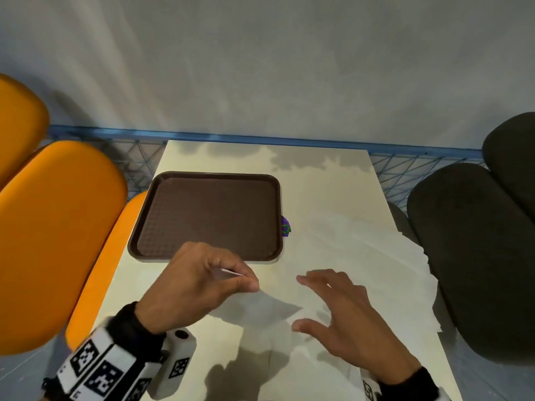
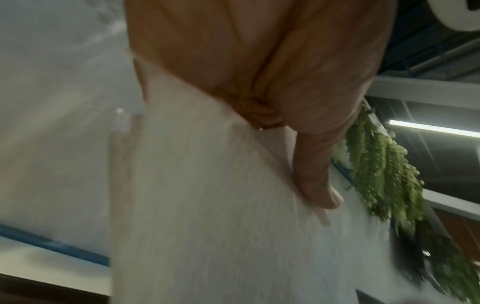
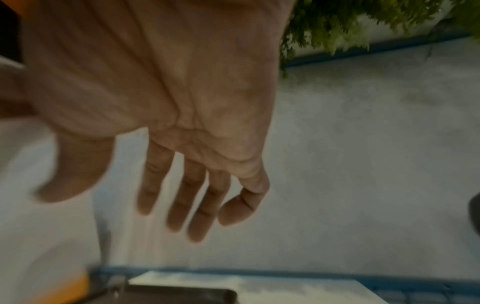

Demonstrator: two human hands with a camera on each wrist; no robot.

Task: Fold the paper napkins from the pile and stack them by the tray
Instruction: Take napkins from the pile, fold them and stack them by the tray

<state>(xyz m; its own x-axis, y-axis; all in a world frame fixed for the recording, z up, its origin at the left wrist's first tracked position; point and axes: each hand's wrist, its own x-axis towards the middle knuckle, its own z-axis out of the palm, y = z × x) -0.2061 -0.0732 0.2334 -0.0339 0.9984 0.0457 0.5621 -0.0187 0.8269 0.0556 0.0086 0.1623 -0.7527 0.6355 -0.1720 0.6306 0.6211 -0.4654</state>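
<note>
Pinched between thumb and fingers of the left hand [image 1: 199,280] I note a white paper napkin [image 1: 257,306], its gripped corner raised off the table [image 1: 318,198] while the rest droops to the surface below; the left wrist view confirms the sheet [image 2: 207,205] running under the thumb [image 2: 314,181], though that picture is blurred. My right hand [image 1: 344,316] hovers just beside the napkin with fingers spread and relaxed, holding nothing; the right wrist view shows the same open palm [image 3: 161,82] with fingers hanging loose. Both wrists carry black bands with coded marker blocks. To the right lies the pile of napkins [image 1: 385,256], loosely spread to the table's right edge; I cannot count the sheets. Beyond the left hand sits the brown tray [image 1: 208,180], flat on the table's left half; a small purple and green item [image 1: 285,226] touches its right rim, too small to identify. Orange seats [image 1: 58,227] stand left of the table, dark seats [image 1: 469,241] right; a blue rail [image 1: 260,137] and grey wall close the far side.
</note>
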